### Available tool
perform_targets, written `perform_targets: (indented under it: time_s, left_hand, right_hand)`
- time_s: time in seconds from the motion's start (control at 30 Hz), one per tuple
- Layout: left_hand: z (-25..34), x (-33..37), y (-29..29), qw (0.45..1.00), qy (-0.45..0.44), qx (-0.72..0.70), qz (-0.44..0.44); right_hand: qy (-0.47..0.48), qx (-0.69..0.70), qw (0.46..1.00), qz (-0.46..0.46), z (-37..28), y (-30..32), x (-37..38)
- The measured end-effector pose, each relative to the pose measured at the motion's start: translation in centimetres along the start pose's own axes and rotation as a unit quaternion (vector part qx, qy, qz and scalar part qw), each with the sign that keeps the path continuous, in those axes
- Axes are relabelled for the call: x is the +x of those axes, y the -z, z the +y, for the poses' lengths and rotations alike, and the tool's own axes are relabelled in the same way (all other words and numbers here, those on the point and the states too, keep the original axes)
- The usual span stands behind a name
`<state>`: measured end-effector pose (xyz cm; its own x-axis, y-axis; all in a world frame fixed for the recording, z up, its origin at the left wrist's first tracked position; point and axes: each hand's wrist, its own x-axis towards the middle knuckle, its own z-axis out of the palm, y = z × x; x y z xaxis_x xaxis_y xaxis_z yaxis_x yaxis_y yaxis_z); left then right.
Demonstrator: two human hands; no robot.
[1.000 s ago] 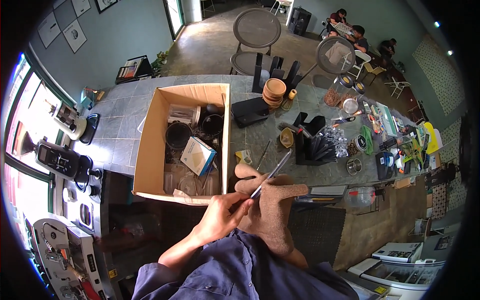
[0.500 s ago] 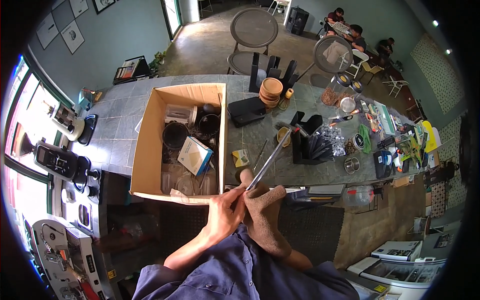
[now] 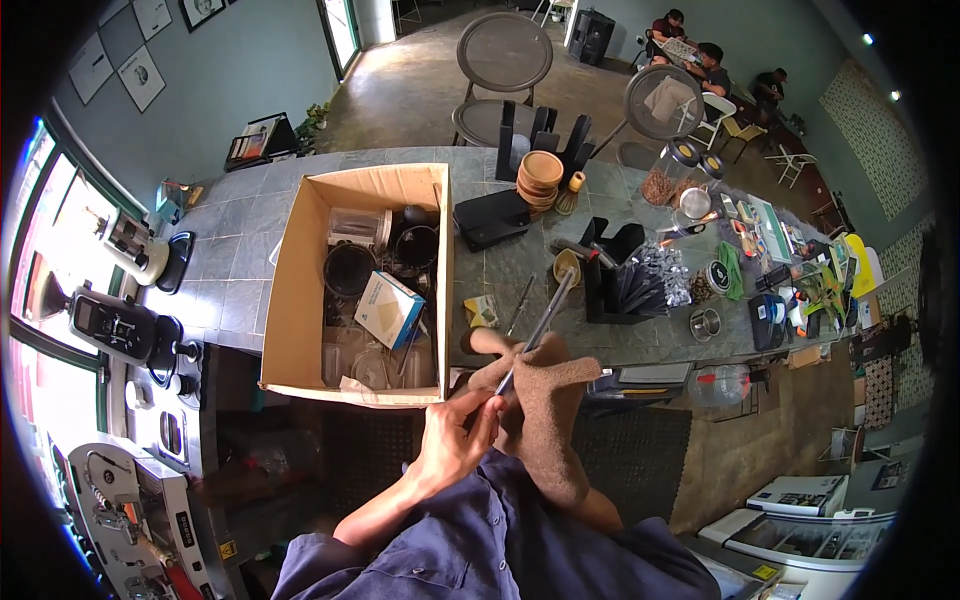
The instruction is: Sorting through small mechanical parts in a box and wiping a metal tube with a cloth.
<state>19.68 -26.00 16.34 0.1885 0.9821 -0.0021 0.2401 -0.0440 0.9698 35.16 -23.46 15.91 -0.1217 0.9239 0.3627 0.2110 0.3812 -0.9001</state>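
In front of my chest, my left hand (image 3: 455, 437) pinches the near end of a long, slim metal utensil (image 3: 548, 318) between thumb and fingers. The utensil slants away to the upper right over the counter; its exact kind is hard to make out. A brown cloth (image 3: 545, 415) covers my right hand, with only the right forearm (image 3: 598, 508) showing below. Folds of that cloth wrap round the utensil just beyond my left fingers. Just left of the hands stands an open cardboard box (image 3: 290, 290) holding dark cups, clear containers and a white-and-blue carton (image 3: 390, 310).
Across the grey tiled counter (image 3: 225, 270) stand stacked wooden bowls (image 3: 540, 175), a bamboo whisk (image 3: 570, 195), a black organizer (image 3: 612, 290) with wrapped items, jars (image 3: 672, 175) and a metal cup (image 3: 705, 322). Grinders (image 3: 120, 320) stand left. Several people sit far right.
The cloth has shifted slightly right and spread upward along the utensil. My left hand has moved slightly down and right, still pinching the near end.
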Motion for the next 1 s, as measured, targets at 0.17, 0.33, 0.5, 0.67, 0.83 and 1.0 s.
perform_targets:
  time_s: [0.17, 0.33, 0.5, 0.67, 0.83, 1.0]
  left_hand:
    - [-0.3, -0.8, 0.6, 0.999, 0.024, -0.005, -0.024]
    - [0.5, -1.4, 0.9, 0.999, 0.029, -0.012, -0.028]
    - [0.7, -1.7, 1.2, 0.999, 0.023, -0.01, -0.04]
    - [0.1, -2.0, 1.1, 0.998, 0.033, -0.024, -0.041]
    - [-0.2, -1.0, -1.2, 0.998, 0.033, -0.06, 0.005]
    - [-0.2, 1.2, -4.7, 0.998, -0.026, 0.036, -0.048]
  right_hand:
    - [-0.035, 0.122, 0.991, -0.03, 1.2, 0.7, 1.1]
    - [-0.014, -0.125, 0.991, -0.037, 0.9, 1.7, 3.5]
    - [-0.073, -0.258, 0.962, -0.061, 0.4, 2.6, 3.6]
    - [-0.025, -0.285, 0.954, -0.088, 0.8, 2.6, 3.3]
    - [0.015, -0.315, 0.943, -0.105, 1.3, 3.3, 3.1]
    - [0.046, -0.345, 0.931, -0.109, 2.2, 5.7, 2.5]
